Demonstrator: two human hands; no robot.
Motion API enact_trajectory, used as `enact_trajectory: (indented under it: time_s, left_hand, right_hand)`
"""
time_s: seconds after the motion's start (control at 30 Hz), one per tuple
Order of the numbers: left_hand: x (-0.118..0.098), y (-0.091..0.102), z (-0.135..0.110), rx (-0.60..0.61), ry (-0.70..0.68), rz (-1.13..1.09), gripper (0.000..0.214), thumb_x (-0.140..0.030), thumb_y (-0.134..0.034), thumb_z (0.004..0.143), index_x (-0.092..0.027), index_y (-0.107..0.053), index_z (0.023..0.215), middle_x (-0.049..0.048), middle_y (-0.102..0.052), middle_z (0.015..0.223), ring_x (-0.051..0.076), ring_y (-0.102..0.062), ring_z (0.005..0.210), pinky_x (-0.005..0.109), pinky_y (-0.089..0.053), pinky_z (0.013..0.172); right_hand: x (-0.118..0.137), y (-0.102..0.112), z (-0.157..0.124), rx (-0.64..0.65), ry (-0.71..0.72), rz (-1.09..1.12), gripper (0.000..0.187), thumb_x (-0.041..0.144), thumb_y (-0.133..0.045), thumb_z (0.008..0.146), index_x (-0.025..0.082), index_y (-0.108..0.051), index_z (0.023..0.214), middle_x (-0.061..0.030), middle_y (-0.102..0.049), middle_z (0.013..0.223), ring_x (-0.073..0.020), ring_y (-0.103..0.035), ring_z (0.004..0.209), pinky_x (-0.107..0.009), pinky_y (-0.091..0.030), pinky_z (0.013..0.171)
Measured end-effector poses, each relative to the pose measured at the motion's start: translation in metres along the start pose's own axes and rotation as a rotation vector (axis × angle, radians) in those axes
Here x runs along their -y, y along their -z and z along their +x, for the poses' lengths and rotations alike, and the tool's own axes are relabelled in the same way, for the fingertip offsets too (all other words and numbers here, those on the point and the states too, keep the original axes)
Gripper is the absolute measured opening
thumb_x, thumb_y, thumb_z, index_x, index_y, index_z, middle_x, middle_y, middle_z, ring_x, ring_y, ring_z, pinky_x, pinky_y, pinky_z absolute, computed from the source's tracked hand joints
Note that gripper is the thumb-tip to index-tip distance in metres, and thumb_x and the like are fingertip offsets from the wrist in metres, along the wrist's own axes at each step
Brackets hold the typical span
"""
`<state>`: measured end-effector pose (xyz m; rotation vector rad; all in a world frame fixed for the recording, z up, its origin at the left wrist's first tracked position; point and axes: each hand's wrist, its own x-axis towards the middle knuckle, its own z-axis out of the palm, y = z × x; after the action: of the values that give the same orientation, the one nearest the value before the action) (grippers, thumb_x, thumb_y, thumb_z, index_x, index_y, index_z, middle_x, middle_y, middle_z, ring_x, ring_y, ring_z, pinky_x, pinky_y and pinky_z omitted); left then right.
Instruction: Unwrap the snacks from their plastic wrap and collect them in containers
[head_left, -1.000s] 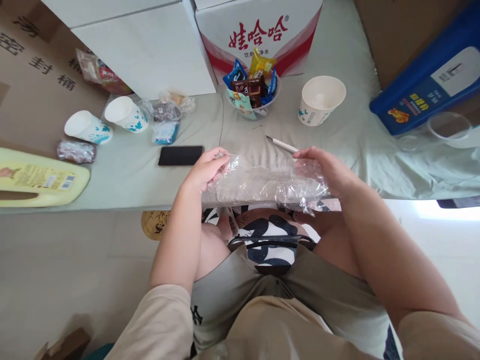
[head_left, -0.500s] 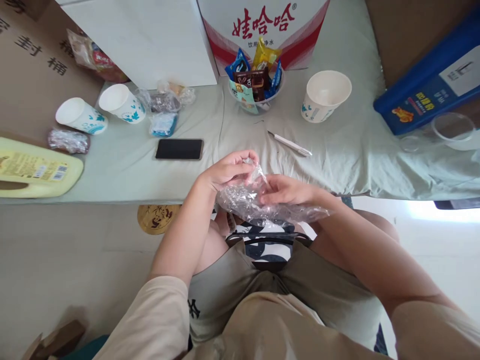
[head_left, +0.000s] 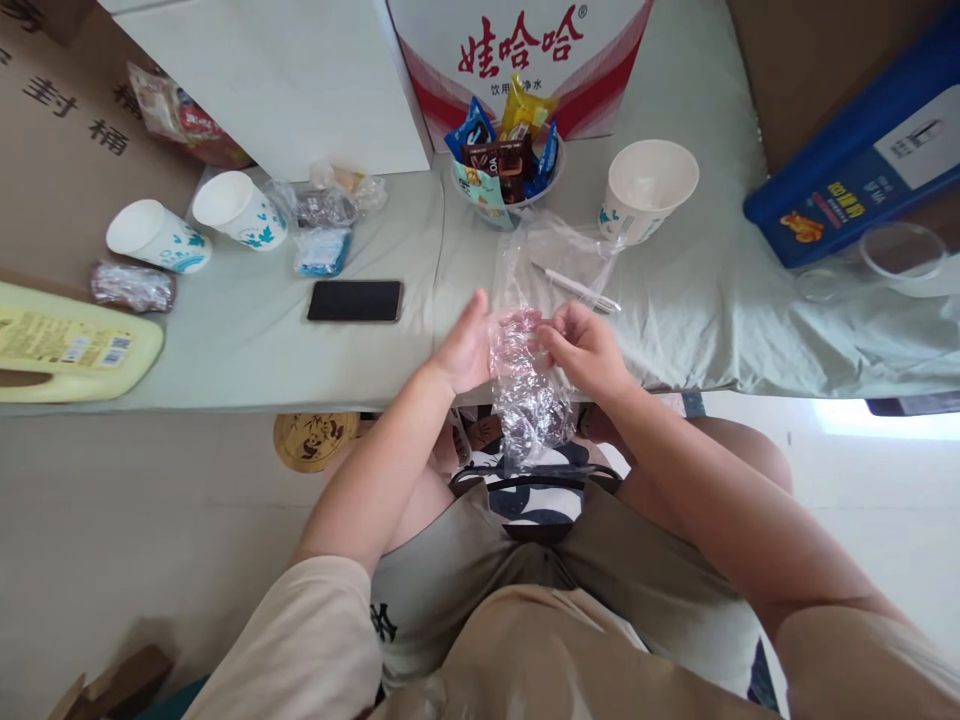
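Observation:
A crumpled sheet of clear plastic film (head_left: pixel 529 405) hangs between my hands at the table's front edge. Its upper part spreads thinly over the cloth and across a white pen (head_left: pixel 577 288). My left hand (head_left: pixel 469 345) is open, thumb raised, its fingers stretched out and seen through the film that lies over them. With thumb and fingertips pressed together, my right hand (head_left: pixel 589 350) pinches the film just right of the left fingers. Whether the plastic is a bag or a single sheet is unclear.
Behind the film stands a clear bowl (head_left: pixel 517 212) of wrapped snacks, with a paper cup (head_left: pixel 649 190) to its right. A phone (head_left: pixel 355 300), two paper cups and small packets lie left. A yellow jug (head_left: pixel 75 345) and a blue container (head_left: pixel 862 150) flank the table.
The bunched film has been spread out, reaching back over the pen and hanging down in front. My left hand has opened beneath it; my right hand has moved up and now pinches it.

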<state>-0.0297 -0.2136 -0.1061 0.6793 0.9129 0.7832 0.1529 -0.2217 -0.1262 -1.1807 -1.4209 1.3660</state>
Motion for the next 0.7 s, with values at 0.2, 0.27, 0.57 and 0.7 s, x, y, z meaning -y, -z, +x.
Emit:
enact_trajectory:
  time_s: [0.2, 0.27, 0.57, 0.7]
  left_hand:
    - [-0.001, -0.007, 0.0, -0.134, 0.039, 0.291, 0.019, -0.017, -0.065, 0.087, -0.017, -0.064, 0.105, 0.0044, -0.075, 0.089, 0.012, -0.071, 0.067, 0.023, -0.054, 0.062]
    - [-0.007, -0.004, -0.002, -0.174, 0.01, 0.335, 0.017, -0.019, -0.06, 0.09, -0.017, -0.063, 0.107, 0.0031, -0.073, 0.081, 0.011, -0.068, 0.059, 0.021, -0.051, 0.056]
    - [-0.015, 0.017, -0.015, -0.115, -0.158, 0.285, 0.025, -0.03, -0.071, 0.084, -0.023, -0.061, 0.106, -0.0092, -0.053, 0.049, 0.008, -0.047, 0.036, 0.017, -0.035, 0.04]
    - [-0.019, 0.015, -0.018, -0.109, -0.265, 0.051, 0.01, -0.02, -0.069, 0.077, -0.02, -0.06, 0.082, -0.007, -0.055, 0.052, 0.007, -0.048, 0.038, 0.018, -0.038, 0.041]
  right_hand:
    - [-0.001, 0.015, 0.003, -0.055, 0.075, -0.062, 0.023, 0.034, -0.07, 0.083, 0.024, -0.056, 0.099, -0.0002, -0.065, 0.088, -0.0102, -0.055, 0.061, -0.029, -0.045, 0.055]
    - [-0.001, 0.02, 0.005, 0.03, 0.029, -0.01, 0.032, 0.034, -0.074, 0.08, 0.023, -0.057, 0.106, -0.0029, -0.068, 0.095, -0.0106, -0.058, 0.061, -0.029, -0.047, 0.054]
    - [0.008, 0.024, 0.005, 0.097, -0.073, 0.155, 0.028, 0.039, -0.061, 0.092, 0.026, -0.056, 0.116, 0.0063, -0.061, 0.059, -0.0113, -0.056, 0.045, -0.024, -0.041, 0.044]
    - [0.008, 0.022, 0.003, 0.117, 0.024, 0.3, 0.022, 0.043, -0.061, 0.09, 0.028, -0.058, 0.105, 0.0062, -0.062, 0.062, -0.0105, -0.052, 0.044, -0.024, -0.038, 0.042]
